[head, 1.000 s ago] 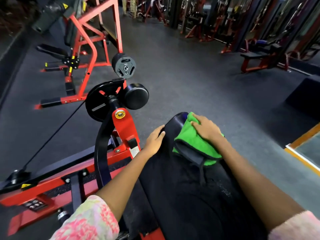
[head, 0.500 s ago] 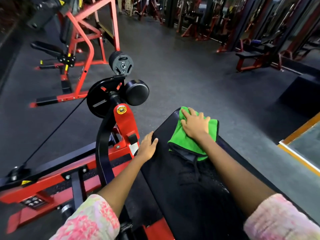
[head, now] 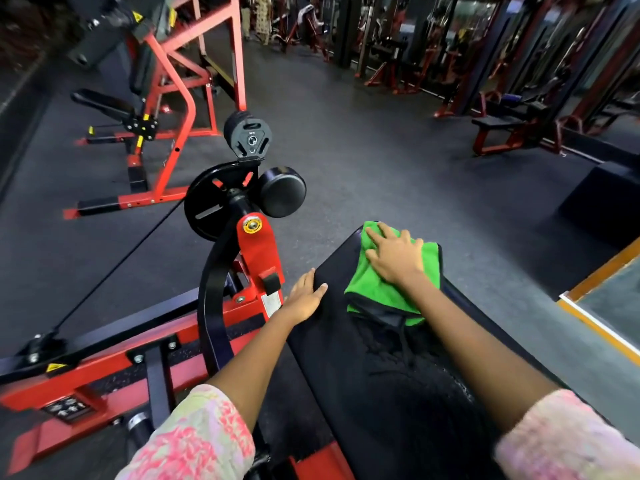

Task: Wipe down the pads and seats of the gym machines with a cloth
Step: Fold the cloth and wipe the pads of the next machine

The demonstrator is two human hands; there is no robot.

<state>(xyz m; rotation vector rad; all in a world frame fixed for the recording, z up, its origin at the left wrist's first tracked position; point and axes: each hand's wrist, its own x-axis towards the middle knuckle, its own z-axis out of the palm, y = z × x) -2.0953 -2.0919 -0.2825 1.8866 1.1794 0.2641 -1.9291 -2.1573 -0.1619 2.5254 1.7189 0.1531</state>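
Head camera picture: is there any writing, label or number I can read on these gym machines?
No text can be read.
Weight plate: small marks at its hub, too blurred.
Yellow warning sticker on the red frame: a symbol only.
Black label plate low on the frame: print too small.
White tag by the pad: blurred.

The right hand (head: 394, 259) is pressing flat, fingers spread, on a folded green cloth (head: 388, 292) lying at the far end of the black padded bench surface (head: 398, 393). The left hand (head: 304, 299) is resting open on the pad's left edge, beside the red steel machine frame (head: 258, 251).
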